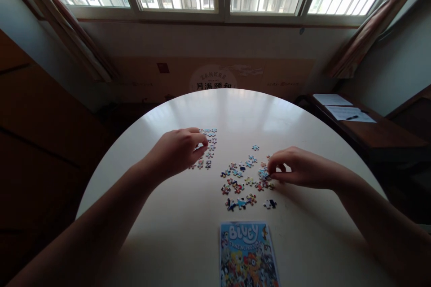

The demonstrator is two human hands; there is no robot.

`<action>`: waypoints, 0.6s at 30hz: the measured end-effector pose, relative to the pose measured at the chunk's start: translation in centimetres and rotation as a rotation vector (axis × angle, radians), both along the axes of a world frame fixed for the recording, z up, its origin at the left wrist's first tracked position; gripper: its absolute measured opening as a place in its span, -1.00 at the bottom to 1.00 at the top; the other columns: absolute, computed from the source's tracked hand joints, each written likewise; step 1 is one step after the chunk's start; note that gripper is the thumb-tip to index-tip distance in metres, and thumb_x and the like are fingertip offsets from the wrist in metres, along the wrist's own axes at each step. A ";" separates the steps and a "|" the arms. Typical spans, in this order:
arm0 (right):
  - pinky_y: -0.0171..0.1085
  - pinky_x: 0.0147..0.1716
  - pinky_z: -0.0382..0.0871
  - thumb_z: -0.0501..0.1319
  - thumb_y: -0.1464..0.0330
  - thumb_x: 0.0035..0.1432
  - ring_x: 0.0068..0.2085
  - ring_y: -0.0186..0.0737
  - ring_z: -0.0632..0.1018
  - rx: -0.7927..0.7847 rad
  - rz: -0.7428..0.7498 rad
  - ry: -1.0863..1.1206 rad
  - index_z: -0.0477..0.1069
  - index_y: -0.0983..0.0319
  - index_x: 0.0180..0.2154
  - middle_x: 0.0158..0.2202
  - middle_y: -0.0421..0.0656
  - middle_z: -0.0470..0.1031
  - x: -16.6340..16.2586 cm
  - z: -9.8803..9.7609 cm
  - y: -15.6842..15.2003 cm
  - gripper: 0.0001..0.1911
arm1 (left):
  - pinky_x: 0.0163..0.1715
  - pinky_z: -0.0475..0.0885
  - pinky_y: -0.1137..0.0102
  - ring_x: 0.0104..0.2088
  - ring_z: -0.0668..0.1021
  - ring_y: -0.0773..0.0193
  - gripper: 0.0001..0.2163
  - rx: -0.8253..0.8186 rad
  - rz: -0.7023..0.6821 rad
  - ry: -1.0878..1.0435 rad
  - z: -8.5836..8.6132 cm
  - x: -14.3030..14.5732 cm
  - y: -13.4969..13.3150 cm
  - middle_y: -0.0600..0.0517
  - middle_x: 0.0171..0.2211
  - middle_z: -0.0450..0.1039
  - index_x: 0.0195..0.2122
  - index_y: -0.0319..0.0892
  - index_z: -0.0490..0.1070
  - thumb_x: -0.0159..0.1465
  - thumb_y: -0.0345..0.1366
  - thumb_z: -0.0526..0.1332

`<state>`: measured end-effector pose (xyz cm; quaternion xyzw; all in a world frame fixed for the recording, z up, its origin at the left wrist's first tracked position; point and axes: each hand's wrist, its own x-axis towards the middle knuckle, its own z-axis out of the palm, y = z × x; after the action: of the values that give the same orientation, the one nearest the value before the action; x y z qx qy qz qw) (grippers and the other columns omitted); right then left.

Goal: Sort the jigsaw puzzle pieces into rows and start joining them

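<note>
Puzzle pieces (263, 173) by the right hand (295, 167) look light, stiff, best pinched by their edges. It and the left hand (179, 147) curl partway; what either grips, I can't tell.

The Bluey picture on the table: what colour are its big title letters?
White, on the blue top of the Bluey picture, seen in the head view.

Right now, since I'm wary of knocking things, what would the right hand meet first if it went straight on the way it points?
The right hand would probably meet loose puzzle pieces just ahead first, though its height is unclear.
</note>
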<state>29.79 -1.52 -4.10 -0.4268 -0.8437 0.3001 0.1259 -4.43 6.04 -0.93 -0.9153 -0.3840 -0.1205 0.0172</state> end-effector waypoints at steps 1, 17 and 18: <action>-0.34 -0.32 0.39 0.28 0.40 0.27 -0.35 -0.35 0.56 0.011 -0.013 0.003 0.60 0.21 -0.24 -0.33 -0.17 0.62 0.0 0.0 0.0 -0.90 | -0.45 0.26 0.36 -0.47 0.48 0.30 -0.81 0.015 0.020 -0.014 0.1 -0.3 0.1 0.02 -0.31 0.58 -0.29 -0.13 0.61 0.33 -0.33 0.18; -0.40 -0.56 0.39 0.32 0.31 0.31 -0.48 -0.38 0.53 0.361 -0.255 0.437 0.53 0.23 -0.19 -0.40 -0.18 0.60 -4.1 -1.8 -1.5 -0.88 | -0.33 0.48 0.32 -0.46 0.54 0.32 -0.80 -0.317 -0.011 -0.474 -0.2 3.6 -4.2 0.01 -0.33 0.63 -0.12 -0.19 0.60 0.37 -0.23 0.23; -0.40 -0.56 0.39 0.32 0.32 0.31 -0.50 -0.40 0.50 0.387 -0.233 0.444 0.52 0.23 -0.22 -0.41 -0.19 0.59 -4.4 -1.7 -1.7 -0.90 | -0.33 0.49 0.31 -0.46 0.55 0.32 -0.77 -0.391 -0.030 -0.480 -0.7 4.3 -5.0 -0.01 -0.28 0.64 -0.05 -0.18 0.59 0.36 -0.21 0.25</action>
<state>25.41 -3.24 -5.82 -0.4127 -0.7824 0.2034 0.4197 -0.09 1.03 -1.58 -0.8523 -0.3792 -0.2574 -0.2521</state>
